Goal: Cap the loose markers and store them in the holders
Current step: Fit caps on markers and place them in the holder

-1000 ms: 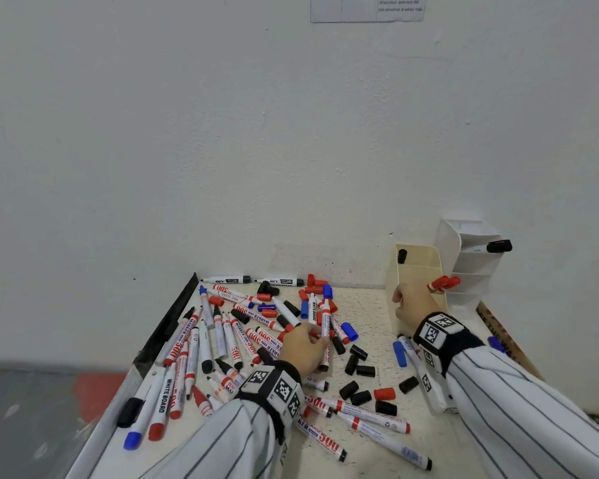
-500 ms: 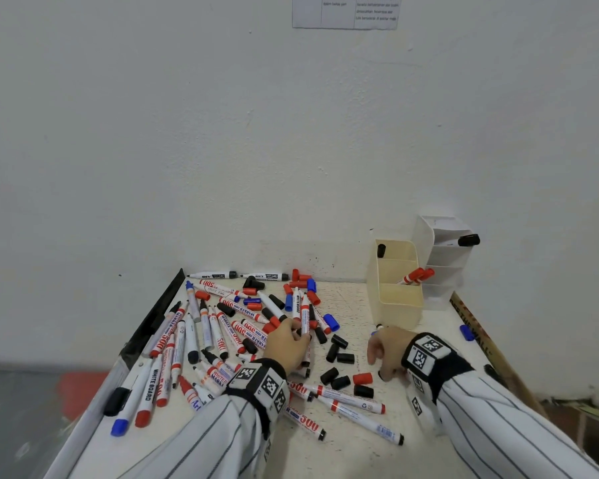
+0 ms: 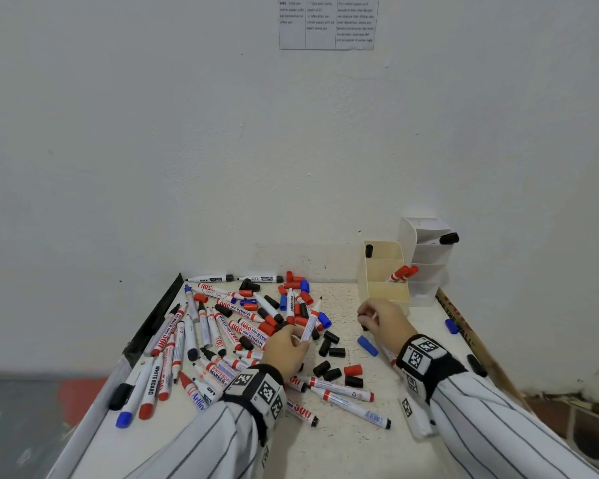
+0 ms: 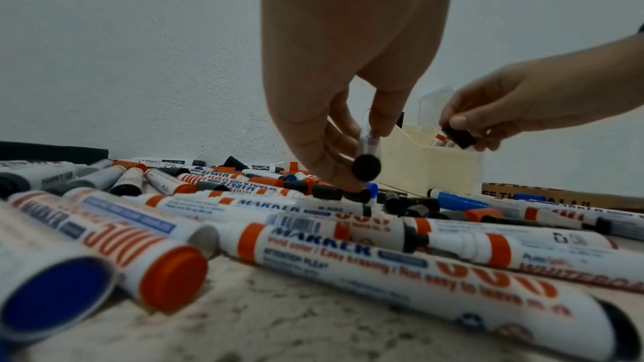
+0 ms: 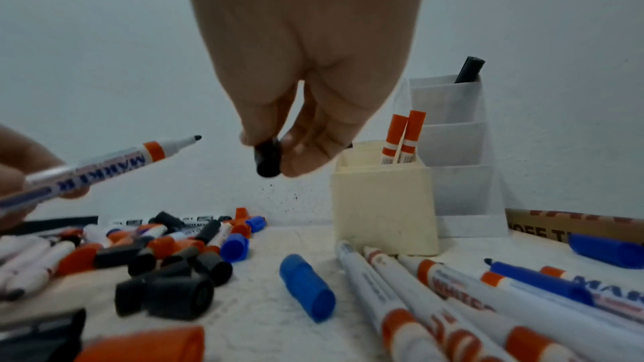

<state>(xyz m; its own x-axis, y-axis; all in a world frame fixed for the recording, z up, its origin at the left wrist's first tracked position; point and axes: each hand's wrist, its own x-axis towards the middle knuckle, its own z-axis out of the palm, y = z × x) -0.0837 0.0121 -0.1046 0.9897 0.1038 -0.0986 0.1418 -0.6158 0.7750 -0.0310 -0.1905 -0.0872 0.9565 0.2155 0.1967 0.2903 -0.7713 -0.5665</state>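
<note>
My left hand (image 3: 298,340) grips an uncapped white marker (image 3: 310,323) with a black tip, tilted up over the pile; the marker also shows in the right wrist view (image 5: 104,168). Apart to its right, my right hand (image 3: 365,321) pinches a black cap (image 5: 267,160) between thumb and fingers above the table. At the back right stand a cream holder (image 3: 384,293) with two red-capped markers (image 3: 402,273) and a white tiered holder (image 3: 429,271) with a black-capped marker (image 3: 447,238).
Several loose markers and red, black and blue caps cover the white table (image 3: 343,454) left and centre. A blue cap (image 3: 367,345) lies under my right hand. A printed wooden strip (image 3: 464,337) runs along the right edge, a black strip (image 3: 153,326) along the left. The wall stands close behind.
My right hand came from the cream holder down to the table and now holds a black cap lifted off it. My left hand raised the marker out of the pile.
</note>
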